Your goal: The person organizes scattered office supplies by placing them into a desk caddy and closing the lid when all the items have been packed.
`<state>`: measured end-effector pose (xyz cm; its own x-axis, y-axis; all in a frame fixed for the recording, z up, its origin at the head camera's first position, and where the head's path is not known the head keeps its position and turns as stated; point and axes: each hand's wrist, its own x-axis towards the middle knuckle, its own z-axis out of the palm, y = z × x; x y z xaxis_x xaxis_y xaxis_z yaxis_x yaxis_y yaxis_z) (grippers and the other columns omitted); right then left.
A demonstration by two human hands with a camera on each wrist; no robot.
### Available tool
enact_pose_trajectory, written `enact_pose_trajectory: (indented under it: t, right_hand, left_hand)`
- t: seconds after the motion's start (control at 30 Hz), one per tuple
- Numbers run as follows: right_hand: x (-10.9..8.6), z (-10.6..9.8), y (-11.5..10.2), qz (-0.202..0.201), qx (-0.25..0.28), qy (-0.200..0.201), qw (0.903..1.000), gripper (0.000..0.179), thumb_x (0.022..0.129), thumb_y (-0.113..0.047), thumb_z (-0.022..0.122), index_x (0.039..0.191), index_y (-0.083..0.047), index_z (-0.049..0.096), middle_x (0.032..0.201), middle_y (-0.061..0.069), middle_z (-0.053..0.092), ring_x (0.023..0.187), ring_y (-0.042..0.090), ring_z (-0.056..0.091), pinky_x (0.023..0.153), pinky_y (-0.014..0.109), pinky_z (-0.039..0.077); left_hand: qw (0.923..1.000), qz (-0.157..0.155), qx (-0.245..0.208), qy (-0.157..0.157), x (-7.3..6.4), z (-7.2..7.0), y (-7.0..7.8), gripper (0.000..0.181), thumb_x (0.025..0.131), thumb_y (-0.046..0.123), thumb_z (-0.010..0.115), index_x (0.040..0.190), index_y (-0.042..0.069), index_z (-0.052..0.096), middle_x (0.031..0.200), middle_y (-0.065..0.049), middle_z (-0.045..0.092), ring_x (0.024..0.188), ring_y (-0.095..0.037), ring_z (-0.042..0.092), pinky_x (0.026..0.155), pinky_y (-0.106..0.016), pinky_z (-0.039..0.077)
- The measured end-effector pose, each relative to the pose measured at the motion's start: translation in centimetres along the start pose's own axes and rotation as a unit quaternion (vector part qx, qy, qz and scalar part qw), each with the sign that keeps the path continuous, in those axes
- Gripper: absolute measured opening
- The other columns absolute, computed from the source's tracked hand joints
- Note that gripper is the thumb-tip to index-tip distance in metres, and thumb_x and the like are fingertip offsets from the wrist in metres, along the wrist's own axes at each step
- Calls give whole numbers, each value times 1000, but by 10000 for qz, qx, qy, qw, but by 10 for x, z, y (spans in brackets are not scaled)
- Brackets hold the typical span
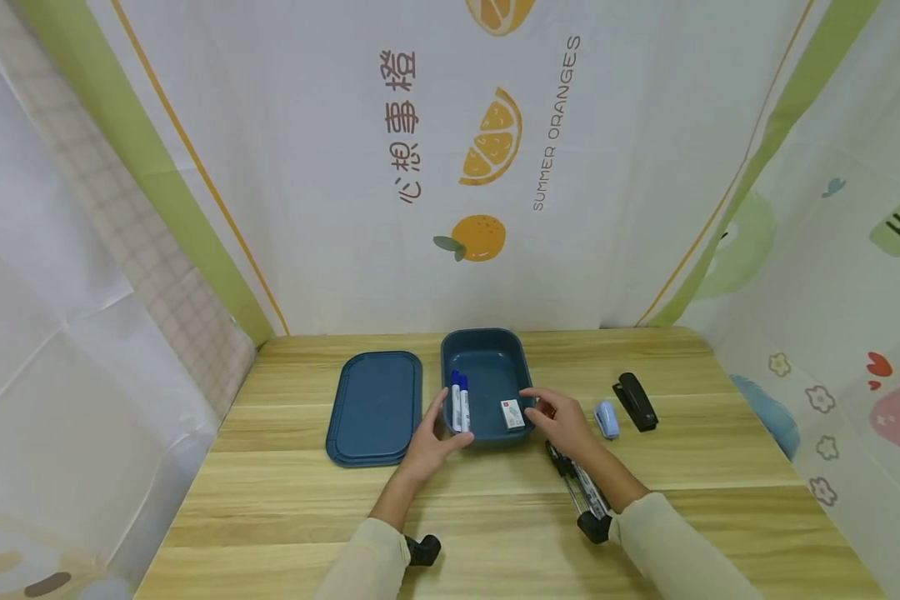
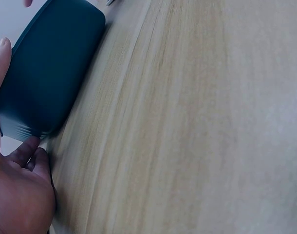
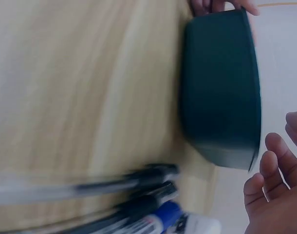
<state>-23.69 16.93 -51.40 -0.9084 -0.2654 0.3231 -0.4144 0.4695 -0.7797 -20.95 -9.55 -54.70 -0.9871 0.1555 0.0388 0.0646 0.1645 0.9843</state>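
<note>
A dark blue rectangular box stands uncovered on the table. Two blue-capped markers lie along its left side, and a small white carton sits in its front right corner. My left hand spreads around the front left corner, thumb by the front rim; fingertips touch the side in the left wrist view. At the right rim, my right hand has loosely bent fingers and holds nothing. A gap shows between its fingertips and the box in the right wrist view.
The flat blue lid lies left of the box. To the right are a small light-blue stapler and a black stapler. Several pens and markers lie beneath my right forearm. A printed curtain hangs behind the table.
</note>
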Motion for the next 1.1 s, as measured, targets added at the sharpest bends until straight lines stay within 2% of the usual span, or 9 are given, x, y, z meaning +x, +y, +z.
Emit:
enact_pose_trajectory:
  t: [0.1,0.27,0.37,0.53,0.9,1.1]
  right_hand:
    - [-8,-2,4,-26,-48,70,10000,29,89,0,68,118,-2,68,72,-3,56,57,10,49,51,26,44]
    - [-17,-4,7,143,-255,42,9996,28,88,0,68,116,-5,70,71,-5,56,58,10,49,51,26,44]
    - [-22,-5,11,232,-206,35,9995,29,88,2,67,115,-5,70,71,-4,57,58,10,49,50,26,43]
    - [-32,-11,19,125,-125,81,9998,28,85,6,68,112,-2,71,70,-3,58,58,9,48,50,26,43]
    - [-53,-28,33,324,-583,-4,9978,26,83,5,70,109,0,71,72,-6,53,61,7,45,52,25,41]
    - [-64,-34,43,373,-751,-27,9965,25,81,6,71,104,-4,73,67,-8,51,59,6,45,51,25,41]
  left_hand:
    - [10000,15,85,26,-1,0,-1,91,84,29,78,156,23,23,153,-29,24,140,-43,23,111,-52,26]
    - [9999,-110,-82,-13,-2,-3,-3,91,84,25,78,156,23,22,154,-26,23,142,-39,22,112,-51,24]
    - [9999,-138,-61,-39,-2,-4,-1,91,85,22,77,156,23,21,154,-26,23,142,-39,22,112,-51,24]
    - [9999,-95,-53,-105,0,-3,0,90,86,22,77,157,23,21,154,-27,21,142,-41,20,112,-53,24]
    - [9998,-174,69,-85,2,-1,-3,91,85,25,78,156,27,21,155,-25,22,142,-39,21,113,-50,24]
    - [9997,-208,70,-64,2,-1,-4,91,85,24,78,156,27,21,155,-24,23,142,-38,22,113,-48,24]
